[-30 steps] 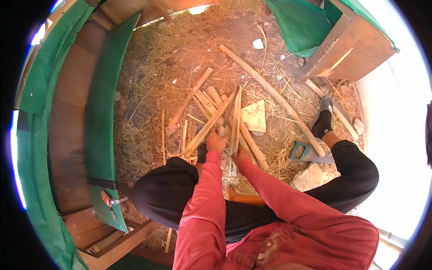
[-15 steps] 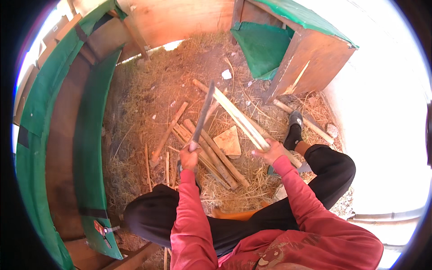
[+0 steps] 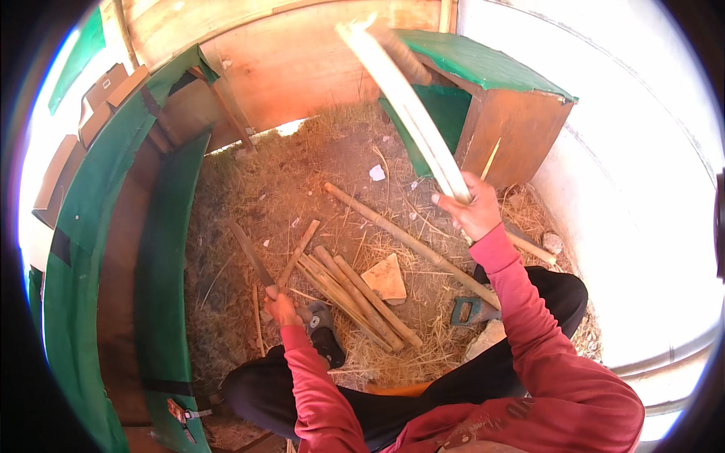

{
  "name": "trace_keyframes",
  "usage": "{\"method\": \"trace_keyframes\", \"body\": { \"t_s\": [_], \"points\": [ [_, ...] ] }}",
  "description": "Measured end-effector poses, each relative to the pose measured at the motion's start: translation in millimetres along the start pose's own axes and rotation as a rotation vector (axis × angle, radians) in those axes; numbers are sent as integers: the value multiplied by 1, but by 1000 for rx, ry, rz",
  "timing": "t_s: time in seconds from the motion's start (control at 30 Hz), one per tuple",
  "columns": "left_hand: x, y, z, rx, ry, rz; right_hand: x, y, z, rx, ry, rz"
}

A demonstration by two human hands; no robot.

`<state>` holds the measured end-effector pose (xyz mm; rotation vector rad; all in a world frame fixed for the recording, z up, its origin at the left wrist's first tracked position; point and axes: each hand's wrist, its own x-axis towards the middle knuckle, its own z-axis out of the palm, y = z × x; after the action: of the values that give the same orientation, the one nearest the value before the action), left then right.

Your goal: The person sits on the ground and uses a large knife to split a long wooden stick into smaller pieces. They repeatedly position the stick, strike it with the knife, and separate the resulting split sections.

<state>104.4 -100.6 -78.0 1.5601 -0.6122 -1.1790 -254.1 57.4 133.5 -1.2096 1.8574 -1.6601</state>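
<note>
- The right hand, at about 2 o'clock from the picture's middle, is raised with the arm stretched up; its grip is closed around a long pale split bamboo strip, which rises toward 12 o'clock.
- The top of this strip is blurred (its end is hard to make out) in front of the green-topped wooden box.
- The left hand, at about 8 o'clock, is low near the ground; its grip is closed on the handle of a long dark blade that points toward 11 o'clock.
- Between the hands a bundle of bamboo sticks lies on the straw floor.
- A saw lies at 4 o'clock; its blade is hidden by the right arm.
</note>
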Motion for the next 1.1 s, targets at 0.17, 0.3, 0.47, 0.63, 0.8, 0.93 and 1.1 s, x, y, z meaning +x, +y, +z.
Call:
{"method": "trace_keyframes", "body": {
  "t_s": [0.17, 0.3, 0.47, 0.63, 0.8, 0.93, 1.1],
  "points": [
    [-6, -8, 7, 37, -63, -32, 19, -40, -6, 215, 173, -210],
    [-22, -2, 26, -26, -86, 33, 25, -54, -10, 120, 273, -275],
    [-47, 40, 39, 36, -205, 114, 26, -43, -7, -68, 345, -376],
    [-56, 78, 36, 5, -329, 287, 8, -41, 16, -100, 244, -417],
    [-90, 129, 42, -301, -760, 170, -25, -30, 49, -103, 22, -480],
    [-126, 146, 40, -654, -1091, 64, -54, 0, 71, -200, -26, -382],
    [-132, 143, 44, -422, -860, 135, -72, 66, 84, -428, 16, -279]
  ]
}}
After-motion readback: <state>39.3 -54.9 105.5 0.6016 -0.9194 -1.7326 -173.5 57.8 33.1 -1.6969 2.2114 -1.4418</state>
